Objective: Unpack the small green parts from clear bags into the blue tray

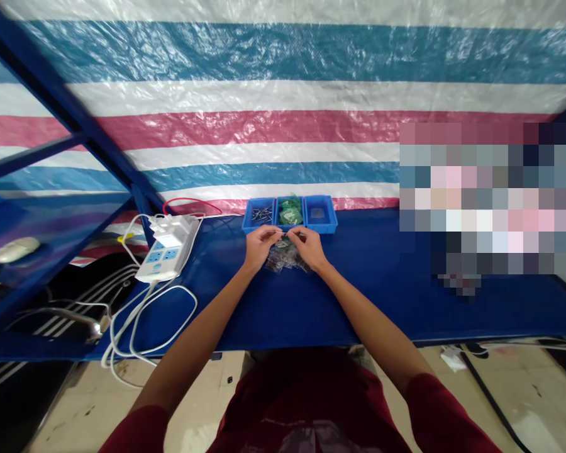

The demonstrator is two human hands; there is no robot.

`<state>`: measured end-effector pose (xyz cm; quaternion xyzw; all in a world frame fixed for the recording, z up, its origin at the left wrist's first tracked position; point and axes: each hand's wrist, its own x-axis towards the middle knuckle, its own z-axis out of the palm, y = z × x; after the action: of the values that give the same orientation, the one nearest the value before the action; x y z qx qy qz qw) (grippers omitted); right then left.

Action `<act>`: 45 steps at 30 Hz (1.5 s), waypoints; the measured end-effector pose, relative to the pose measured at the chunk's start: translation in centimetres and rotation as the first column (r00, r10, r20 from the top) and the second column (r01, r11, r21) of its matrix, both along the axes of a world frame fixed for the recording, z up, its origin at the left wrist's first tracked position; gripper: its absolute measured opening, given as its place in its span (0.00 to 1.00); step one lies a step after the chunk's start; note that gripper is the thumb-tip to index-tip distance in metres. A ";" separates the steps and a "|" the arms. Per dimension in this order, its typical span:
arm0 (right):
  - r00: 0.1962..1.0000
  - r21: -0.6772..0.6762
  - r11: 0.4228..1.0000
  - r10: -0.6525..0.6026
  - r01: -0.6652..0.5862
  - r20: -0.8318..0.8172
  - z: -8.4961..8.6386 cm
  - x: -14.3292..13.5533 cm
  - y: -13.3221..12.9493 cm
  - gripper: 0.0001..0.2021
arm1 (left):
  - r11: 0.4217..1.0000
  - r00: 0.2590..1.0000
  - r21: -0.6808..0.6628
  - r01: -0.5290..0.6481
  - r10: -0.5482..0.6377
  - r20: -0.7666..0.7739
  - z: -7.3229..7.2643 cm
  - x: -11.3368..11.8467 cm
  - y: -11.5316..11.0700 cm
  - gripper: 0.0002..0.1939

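My left hand (260,246) and my right hand (311,248) meet fingertip to fingertip over the table, just in front of the bins. Both pinch closed at something small and thin, too small to make out. Below the fingers lies a pile of small clear plastic packets (285,259). Behind them stand three blue bins in a row. Thin metal pieces like screws or nails lie in the left bin (246,222). Green plastic wrapping (290,211) fills the middle one. The right bin (329,228) holds a little flat something at its bottom.
A white power strip (165,255) with plugged adapters and looping white cables (188,321) lies on the left of the blue table (283,321). Striped plastic sheeting (264,126) hangs behind. A pixelated patch hides the right side. Blue frame bars (89,145) rise at left.
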<state>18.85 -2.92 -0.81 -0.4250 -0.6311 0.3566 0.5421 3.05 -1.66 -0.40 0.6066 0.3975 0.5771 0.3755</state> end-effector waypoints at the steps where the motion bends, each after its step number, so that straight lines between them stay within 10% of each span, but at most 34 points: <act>1: 1.000 -0.004 1.000 0.010 -0.011 -0.010 -0.1 0.0 0.0 0.14 | 1.000 1.000 -0.002 0.007 -0.007 0.003 0.0 0.0 0.0 0.13; 16: 0.979 0.045 0.982 -0.189 0.186 0.080 0.1 0.2 -0.1 0.16 | 0.998 0.996 0.065 0.025 -0.020 -0.088 1.1 -0.2 -1.3 0.13; 27: 0.979 0.060 0.982 -0.183 0.178 0.092 0.0 0.3 0.0 0.17 | 0.990 0.990 0.116 -0.085 0.097 -0.104 0.5 -0.3 -0.9 0.11; 45: 0.971 0.166 0.983 -0.116 0.082 0.209 0.5 0.4 -0.2 0.11 | 1.000 0.998 -0.015 0.025 -0.026 -0.051 0.6 0.2 -0.8 0.14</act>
<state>19.20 -3.14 -0.32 -0.4489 -0.6906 0.2299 0.5184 3.25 -2.47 0.16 0.6236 0.4033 0.5537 0.3767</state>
